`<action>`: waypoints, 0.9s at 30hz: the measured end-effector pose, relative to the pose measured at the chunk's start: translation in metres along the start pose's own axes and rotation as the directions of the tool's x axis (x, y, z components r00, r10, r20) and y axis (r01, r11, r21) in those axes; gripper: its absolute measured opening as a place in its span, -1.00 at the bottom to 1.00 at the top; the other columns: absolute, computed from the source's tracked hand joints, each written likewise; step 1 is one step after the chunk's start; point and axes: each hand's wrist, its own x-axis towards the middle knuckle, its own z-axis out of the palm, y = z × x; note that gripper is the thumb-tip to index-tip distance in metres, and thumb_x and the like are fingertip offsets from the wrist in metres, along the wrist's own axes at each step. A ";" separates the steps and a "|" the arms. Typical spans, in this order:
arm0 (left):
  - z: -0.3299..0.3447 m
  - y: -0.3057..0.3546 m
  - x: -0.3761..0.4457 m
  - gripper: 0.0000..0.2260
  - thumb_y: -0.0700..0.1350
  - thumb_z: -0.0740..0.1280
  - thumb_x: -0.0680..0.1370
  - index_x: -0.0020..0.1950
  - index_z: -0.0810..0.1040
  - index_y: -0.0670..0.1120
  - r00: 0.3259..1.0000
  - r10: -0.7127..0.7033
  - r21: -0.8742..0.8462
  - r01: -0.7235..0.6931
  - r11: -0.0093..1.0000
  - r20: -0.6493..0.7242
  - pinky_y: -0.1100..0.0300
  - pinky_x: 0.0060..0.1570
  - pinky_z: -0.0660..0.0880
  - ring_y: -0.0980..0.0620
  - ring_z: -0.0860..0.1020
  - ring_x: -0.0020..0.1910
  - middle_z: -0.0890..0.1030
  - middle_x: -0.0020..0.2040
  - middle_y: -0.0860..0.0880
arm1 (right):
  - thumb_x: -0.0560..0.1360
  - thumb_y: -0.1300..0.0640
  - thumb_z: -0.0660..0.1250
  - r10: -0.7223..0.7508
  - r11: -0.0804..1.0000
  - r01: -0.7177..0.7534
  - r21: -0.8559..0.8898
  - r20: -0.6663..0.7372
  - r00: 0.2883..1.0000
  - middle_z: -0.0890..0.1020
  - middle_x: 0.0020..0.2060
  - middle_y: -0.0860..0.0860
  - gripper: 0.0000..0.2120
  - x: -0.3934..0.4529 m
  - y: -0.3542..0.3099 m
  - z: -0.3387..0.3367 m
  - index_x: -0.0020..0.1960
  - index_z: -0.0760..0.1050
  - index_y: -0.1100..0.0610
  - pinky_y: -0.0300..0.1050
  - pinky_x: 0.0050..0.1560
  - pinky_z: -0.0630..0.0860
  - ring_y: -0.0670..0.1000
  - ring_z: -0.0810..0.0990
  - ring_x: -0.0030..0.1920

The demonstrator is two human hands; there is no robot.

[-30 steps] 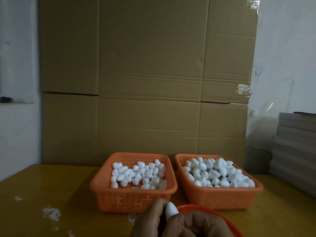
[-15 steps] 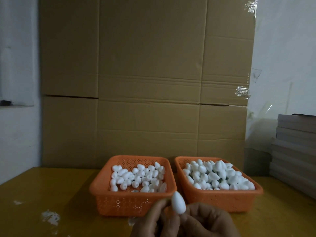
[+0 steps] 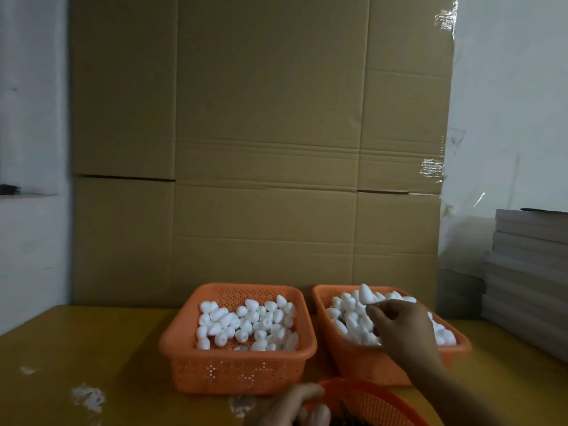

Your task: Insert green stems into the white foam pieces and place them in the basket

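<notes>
White foam pieces (image 3: pixel 246 324) fill both orange baskets (image 3: pixel 238 372), and the right hand (image 3: pixel 399 324) pinches one more foam piece (image 3: pixel 366 295) above them.

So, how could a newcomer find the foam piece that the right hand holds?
Find the right orange basket before the cardboard wall. Above its heap, the right hand pinches one foam piece: it alone points upright, raised above the others.
</notes>
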 end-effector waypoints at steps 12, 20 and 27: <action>0.060 -0.008 0.000 -0.94 0.25 0.07 0.60 0.05 0.27 0.36 0.972 0.044 -0.010 -0.048 0.999 -0.229 0.62 0.04 0.23 0.43 0.43 -0.04 0.45 -0.09 0.23 | 0.54 0.02 0.22 0.218 0.904 -0.209 -0.373 -0.019 0.976 0.66 -0.21 0.13 -0.70 0.043 0.010 0.004 -0.15 0.62 0.17 0.07 0.11 0.56 0.17 0.64 -0.08; 0.050 -0.001 -0.001 -0.90 0.05 0.15 0.67 0.11 0.31 0.29 0.989 0.043 0.003 -0.043 0.999 -0.140 0.63 0.04 0.22 0.44 0.38 -0.17 0.41 -0.14 0.20 | 0.54 -0.01 0.25 0.258 0.900 -0.250 -0.357 -0.028 0.966 0.65 -0.35 0.09 -0.67 0.047 0.010 0.008 -0.26 0.61 0.16 -0.07 -0.07 0.56 0.11 0.65 -0.22; 0.056 -0.020 0.005 -0.68 -0.17 0.10 0.71 0.47 0.30 -0.17 0.993 -0.005 -0.016 0.007 1.000 0.115 0.40 0.20 0.31 0.06 0.46 0.35 0.39 0.17 0.11 | 0.52 0.07 0.32 0.143 0.928 -0.161 -0.337 -0.076 0.987 0.61 -0.42 0.03 -0.70 0.048 0.024 0.009 -0.34 0.61 0.15 -0.19 -0.37 0.40 0.00 0.59 -0.37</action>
